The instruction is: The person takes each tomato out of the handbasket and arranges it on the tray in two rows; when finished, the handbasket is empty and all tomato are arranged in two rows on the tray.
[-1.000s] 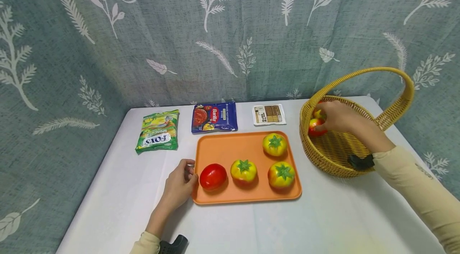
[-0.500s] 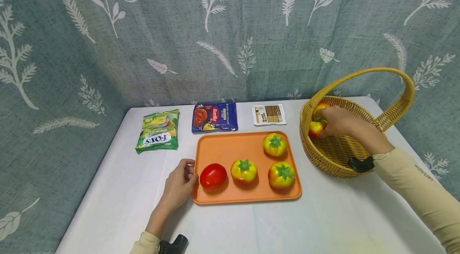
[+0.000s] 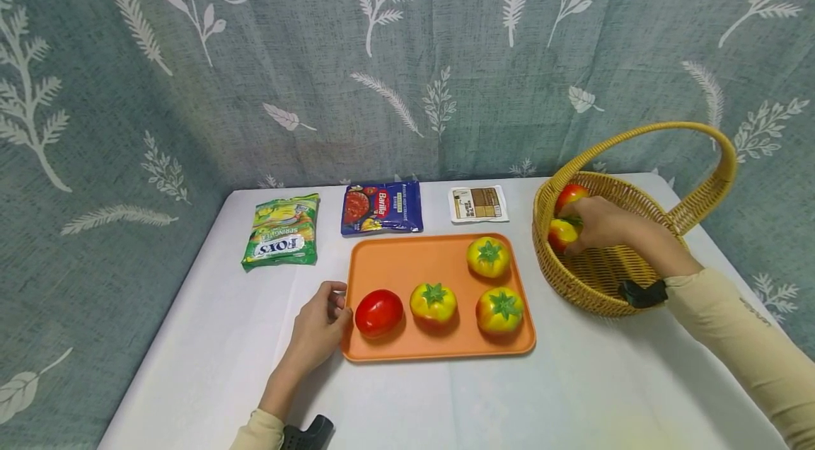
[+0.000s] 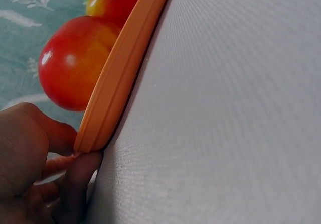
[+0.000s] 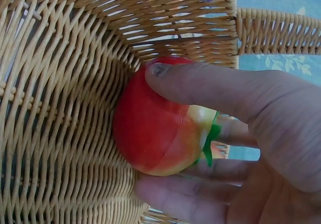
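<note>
Bright even light, soft shadows, wide-angle distortion

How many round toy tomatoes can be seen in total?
6. Four lie on the flat orange plastic tray: one red, three yellow-red. Two are in the woven wicker basket: one gripped by the right hand, one behind. More may be hidden.

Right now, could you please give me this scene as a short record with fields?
right hand: grips a tomato inside the basket
left hand: holds the tray at its left edge
on tray: four tomatoes, one all red, three yellow-red with green tops
also in basket: a second tomato
behind tray: green bag, blue pouch, white packet
</note>
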`<state>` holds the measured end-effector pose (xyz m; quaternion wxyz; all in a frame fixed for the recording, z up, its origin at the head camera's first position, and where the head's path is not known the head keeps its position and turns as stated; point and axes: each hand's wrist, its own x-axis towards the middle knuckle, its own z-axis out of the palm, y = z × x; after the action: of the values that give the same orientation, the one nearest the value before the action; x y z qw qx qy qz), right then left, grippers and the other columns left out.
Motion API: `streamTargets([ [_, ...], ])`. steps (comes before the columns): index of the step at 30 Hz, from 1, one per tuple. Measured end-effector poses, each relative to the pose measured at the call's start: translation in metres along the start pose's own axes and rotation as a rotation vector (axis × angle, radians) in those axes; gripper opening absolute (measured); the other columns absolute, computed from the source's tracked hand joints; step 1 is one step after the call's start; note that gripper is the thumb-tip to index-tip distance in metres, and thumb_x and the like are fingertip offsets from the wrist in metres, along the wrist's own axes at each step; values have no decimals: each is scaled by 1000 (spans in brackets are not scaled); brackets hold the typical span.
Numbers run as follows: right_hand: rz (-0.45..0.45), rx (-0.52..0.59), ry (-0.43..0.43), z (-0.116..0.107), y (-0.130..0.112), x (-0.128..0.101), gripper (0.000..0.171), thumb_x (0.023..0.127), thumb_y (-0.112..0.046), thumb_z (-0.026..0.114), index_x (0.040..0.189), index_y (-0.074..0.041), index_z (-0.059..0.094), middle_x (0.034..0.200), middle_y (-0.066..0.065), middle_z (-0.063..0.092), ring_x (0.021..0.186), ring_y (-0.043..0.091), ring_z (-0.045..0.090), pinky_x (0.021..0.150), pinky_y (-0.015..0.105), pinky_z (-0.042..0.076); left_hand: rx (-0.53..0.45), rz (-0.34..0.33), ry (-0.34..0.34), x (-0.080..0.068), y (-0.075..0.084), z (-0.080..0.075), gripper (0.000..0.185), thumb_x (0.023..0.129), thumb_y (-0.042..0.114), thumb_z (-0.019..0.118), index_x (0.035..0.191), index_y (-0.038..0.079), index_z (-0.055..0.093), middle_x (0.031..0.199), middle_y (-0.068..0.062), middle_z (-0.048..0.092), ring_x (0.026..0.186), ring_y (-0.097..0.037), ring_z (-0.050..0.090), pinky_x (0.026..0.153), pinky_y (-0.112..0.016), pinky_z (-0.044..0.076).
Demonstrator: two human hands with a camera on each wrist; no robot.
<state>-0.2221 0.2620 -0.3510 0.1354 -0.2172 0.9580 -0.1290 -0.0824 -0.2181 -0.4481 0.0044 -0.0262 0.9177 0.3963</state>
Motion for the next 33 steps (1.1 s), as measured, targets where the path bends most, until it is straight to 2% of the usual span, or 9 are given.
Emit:
streamTargets([
  [4, -10, 18, 22, 0, 1, -1, 68, 67, -26, 90, 122, 6, 65, 113, 18, 67, 103, 36, 59, 82, 48, 49, -3, 6, -2, 0, 1, -1, 40, 87, 8, 66, 126, 7, 55, 94, -2, 56, 80, -17, 53, 68, -24, 49],
  [11, -27, 44, 84, -4, 0, -6, 61, 68, -26, 91, 117, 2, 69, 104, 11, 68, 93, 29, 59, 79, 44, 49, 0, -14, -10, 0, 4, -2, 41, 88, 8, 66, 127, 7, 54, 95, -3, 56, 81, -17, 53, 68, -23, 49],
  [19, -33, 29, 112, -9, -5, -12, 61, 70, -20, 88, 121, 5, 65, 110, 17, 67, 96, 33, 60, 80, 49, 49, 0, -21, -16, 0, 3, -2, 42, 88, 8, 66, 128, 6, 53, 95, -3, 56, 81, -17, 53, 69, -23, 49],
  [33, -31, 8, 153, -11, -14, -23, 65, 72, -17, 86, 130, 1, 62, 119, 21, 64, 106, 38, 58, 87, 55, 46, 6, 0, -11, -1, 3, -2, 41, 88, 8, 66, 127, 5, 54, 94, -3, 56, 80, -17, 52, 68, -25, 48],
])
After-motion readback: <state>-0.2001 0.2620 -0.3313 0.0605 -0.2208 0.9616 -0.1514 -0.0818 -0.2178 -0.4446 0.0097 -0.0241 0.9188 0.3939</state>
